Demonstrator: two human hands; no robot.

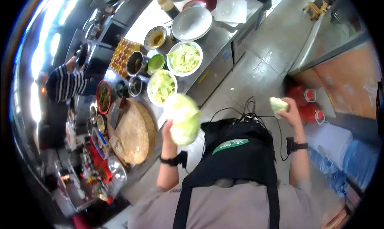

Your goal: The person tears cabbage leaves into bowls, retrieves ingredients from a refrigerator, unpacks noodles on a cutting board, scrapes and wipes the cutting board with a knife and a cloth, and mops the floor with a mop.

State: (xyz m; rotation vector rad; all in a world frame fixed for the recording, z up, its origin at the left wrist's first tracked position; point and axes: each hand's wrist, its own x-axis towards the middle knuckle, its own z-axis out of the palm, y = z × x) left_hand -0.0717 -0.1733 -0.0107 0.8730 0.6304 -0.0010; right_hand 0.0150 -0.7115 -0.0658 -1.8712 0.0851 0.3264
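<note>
A large pale green cabbage point(184, 121) rests in my left hand point(168, 137), whose fingers lie against its left side. My right hand point(292, 113), far to the right over the floor, grips a small cabbage piece point(279, 105). Two white bowls of cut cabbage leaves stand on the counter beyond the whole cabbage, a nearer one point(162, 87) and a farther one point(185, 59). Left of the cabbage, on the counter, lies a round wooden chopping block point(136, 133) with a cleaver point(116, 115) at its far left edge.
Metal pots point(136, 63), an egg tray point(122, 57), white plates point(192, 23) and a squeeze bottle point(168, 5) stand on the counter point(212, 65). Another person in a striped sleeve point(64, 83) is at the left. Red-capped containers point(310, 95) and water bottles point(362, 159) are at the right.
</note>
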